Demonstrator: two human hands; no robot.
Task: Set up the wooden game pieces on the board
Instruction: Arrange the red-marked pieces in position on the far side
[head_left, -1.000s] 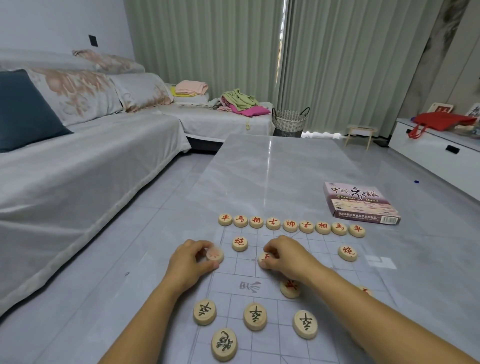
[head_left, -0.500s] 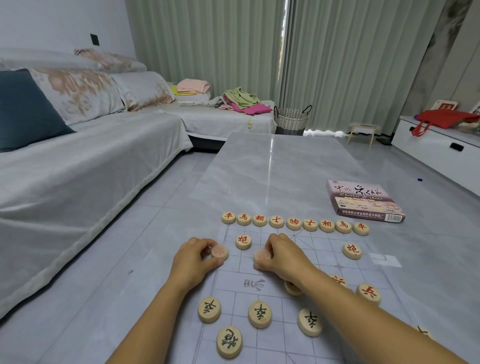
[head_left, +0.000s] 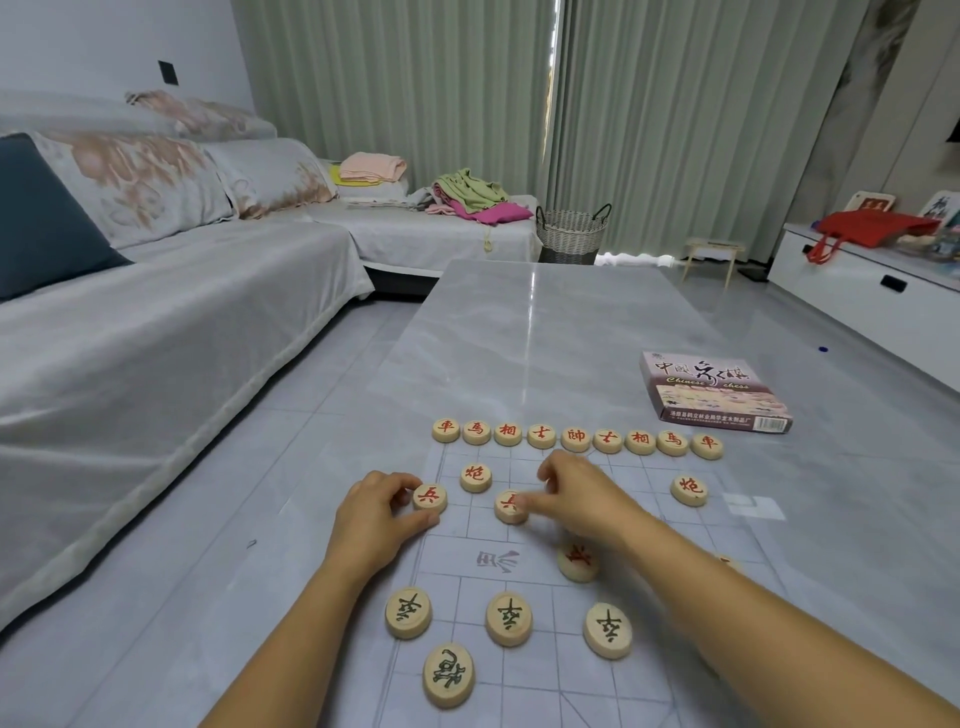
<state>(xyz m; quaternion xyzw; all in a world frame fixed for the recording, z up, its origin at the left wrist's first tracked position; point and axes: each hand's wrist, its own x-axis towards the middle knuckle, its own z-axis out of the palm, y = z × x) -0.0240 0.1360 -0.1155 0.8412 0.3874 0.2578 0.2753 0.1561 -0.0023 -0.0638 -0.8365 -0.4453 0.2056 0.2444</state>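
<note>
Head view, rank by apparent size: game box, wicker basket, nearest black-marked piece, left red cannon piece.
1. game box
2. wicker basket, only slightly ahead of
3. nearest black-marked piece, enlarged by nearness to the camera
4. left red cannon piece

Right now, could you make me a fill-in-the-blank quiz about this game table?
The far row holds ____ red-lettered pieces.
The left hand pinches a piece lettered in ____.
The game box lies to the board's ____.
Missing words: nine; red; right.
</note>
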